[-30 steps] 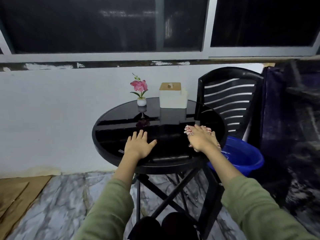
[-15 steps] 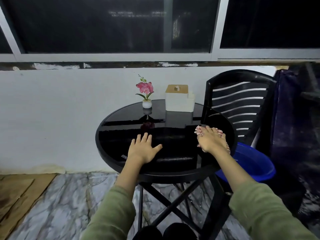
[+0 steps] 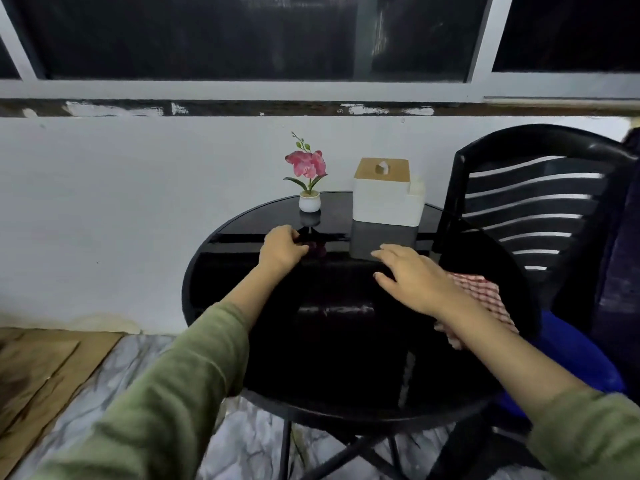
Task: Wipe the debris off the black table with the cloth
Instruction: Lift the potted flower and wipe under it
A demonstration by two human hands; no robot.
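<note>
The round black glass table [image 3: 329, 358] fills the middle of the view. A red-and-white checked cloth [image 3: 485, 299] lies on its right side, partly hidden under my right forearm. My right hand [image 3: 408, 278] hovers over the table just left of the cloth, fingers spread, holding nothing. My left hand [image 3: 282, 249] is further back with its fingers curled, close in front of the flower pot; nothing shows in it. No debris is visible on the dark, reflective top.
A small white pot with a pink flower [image 3: 309, 178] and a white tissue box with a wooden lid [image 3: 384, 192] stand at the table's far edge. A black plastic chair [image 3: 533, 209] and a blue basin [image 3: 571, 358] are at the right. A white wall is behind.
My right hand has left the cloth and moved left and forward. My left hand has moved from flat on the near table toward the flower pot and curled. The view has come closer.
</note>
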